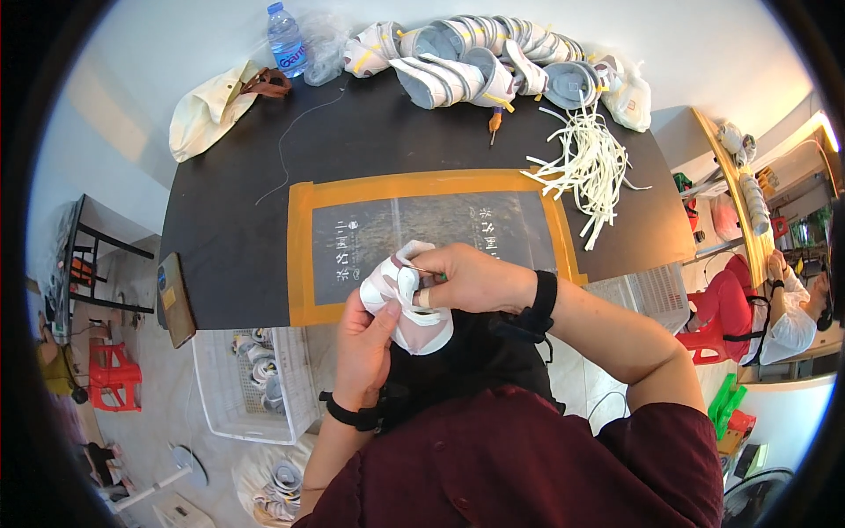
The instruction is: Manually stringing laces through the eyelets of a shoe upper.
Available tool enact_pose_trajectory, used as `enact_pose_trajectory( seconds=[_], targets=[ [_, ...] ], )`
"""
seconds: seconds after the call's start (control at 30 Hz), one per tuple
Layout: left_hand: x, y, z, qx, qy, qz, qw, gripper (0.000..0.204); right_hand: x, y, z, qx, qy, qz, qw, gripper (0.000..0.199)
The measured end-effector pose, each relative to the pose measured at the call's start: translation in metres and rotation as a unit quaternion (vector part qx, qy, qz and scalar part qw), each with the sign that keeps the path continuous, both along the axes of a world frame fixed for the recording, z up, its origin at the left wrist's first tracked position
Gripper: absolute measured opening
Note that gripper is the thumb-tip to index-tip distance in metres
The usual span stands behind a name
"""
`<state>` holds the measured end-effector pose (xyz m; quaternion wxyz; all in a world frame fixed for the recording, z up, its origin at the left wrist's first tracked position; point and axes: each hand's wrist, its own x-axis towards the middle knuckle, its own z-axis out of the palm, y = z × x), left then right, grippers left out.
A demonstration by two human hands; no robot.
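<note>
A white and pale pink shoe upper (425, 337) is held up in front of me, just over the table's near edge. My left hand (363, 339) grips its left side, with thumb and fingers closed on the material. My right hand (466, 280) is closed at the upper's opening, its fingertips pressed into it. Something small and green shows by those fingers, too small to name. Part of the upper is hidden behind both hands.
A clear plastic sheet (422, 220) is fixed to the dark table (229, 229) with brown tape. Nested shoe uppers (466, 75), white laces (585, 167), an orange-handled awl (495, 128), a water bottle (286, 42), a cream bag (209, 113) and a phone (174, 299) surround it. A white crate (299, 414) stands below left.
</note>
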<state>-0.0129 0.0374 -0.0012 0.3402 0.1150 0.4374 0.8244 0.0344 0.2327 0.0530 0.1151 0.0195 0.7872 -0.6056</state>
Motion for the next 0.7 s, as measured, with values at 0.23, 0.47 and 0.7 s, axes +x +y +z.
enact_pose_trajectory(
  seconds=[0.23, 0.47, 0.7],
  targets=[
    [0.002, 0.002, 0.003, -0.017, 0.011, 0.004, 1.000, 0.037, 0.000, 0.001, 0.000, 0.043, 0.022, 0.018, 0.999, 0.024],
    [-0.001, -0.005, -0.008, -0.032, 0.054, -0.035, 0.997, 0.038, -0.004, -0.011, -0.009, 0.303, 0.039, -0.004, 0.952, 0.027],
    [-0.001, -0.002, 0.001, -0.013, 0.009, -0.007, 1.000, 0.036, -0.017, 0.012, 0.006, 0.060, -0.031, 0.079, 0.995, 0.033]
  ],
)
